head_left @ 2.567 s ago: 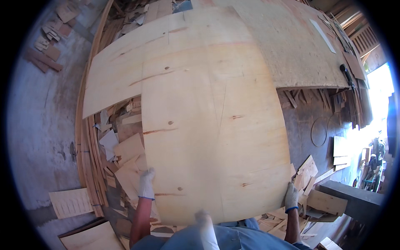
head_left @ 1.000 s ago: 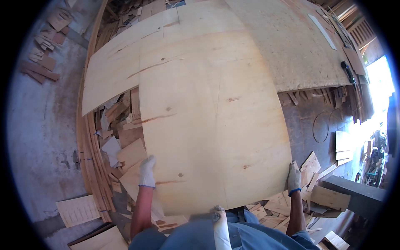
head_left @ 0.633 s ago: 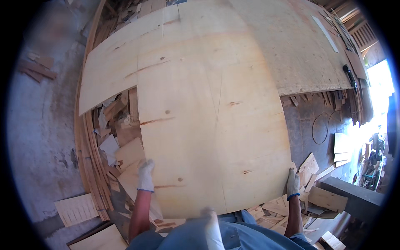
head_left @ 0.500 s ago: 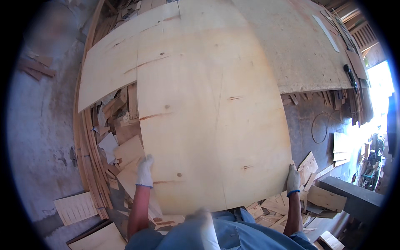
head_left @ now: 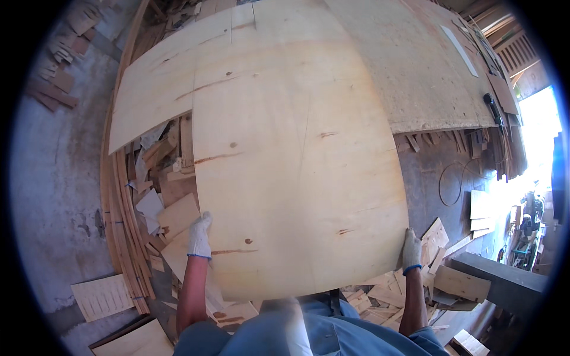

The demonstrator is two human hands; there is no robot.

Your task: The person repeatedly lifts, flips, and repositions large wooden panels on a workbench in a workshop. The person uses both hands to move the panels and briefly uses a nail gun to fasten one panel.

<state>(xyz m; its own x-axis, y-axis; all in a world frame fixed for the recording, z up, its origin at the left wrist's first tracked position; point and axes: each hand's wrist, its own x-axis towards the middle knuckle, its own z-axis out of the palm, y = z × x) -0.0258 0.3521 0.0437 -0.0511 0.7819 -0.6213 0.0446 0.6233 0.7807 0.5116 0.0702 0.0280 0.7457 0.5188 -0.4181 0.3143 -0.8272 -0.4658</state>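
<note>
A large pale plywood sheet (head_left: 279, 178) with knots and brown streaks stretches away from my waist. My left hand (head_left: 200, 235), in a white knit glove with a blue cuff, grips its left edge close to the near end. Opposite, my right hand (head_left: 411, 249) holds the right edge in a matching glove. Fingers of both hands are partly hidden by the sheet's edges. The far part of the sheet rests on a broad worn board (head_left: 409, 77). Another pale plywood piece (head_left: 151, 95) adjoins it at the far left.
Wood offcuts (head_left: 178, 216) lie heaped under and left of the sheet, beside long strips (head_left: 124, 231). More scraps (head_left: 389, 291) lie by my right side, near a grey beam (head_left: 499, 276). A dark tool (head_left: 493, 108) sits on the board's right edge; a cable loop (head_left: 451, 184) is below.
The view has shifted slightly, so the sheet, board and both hands appear a little farther left. Both hands keep their hold on the sheet's edges.
</note>
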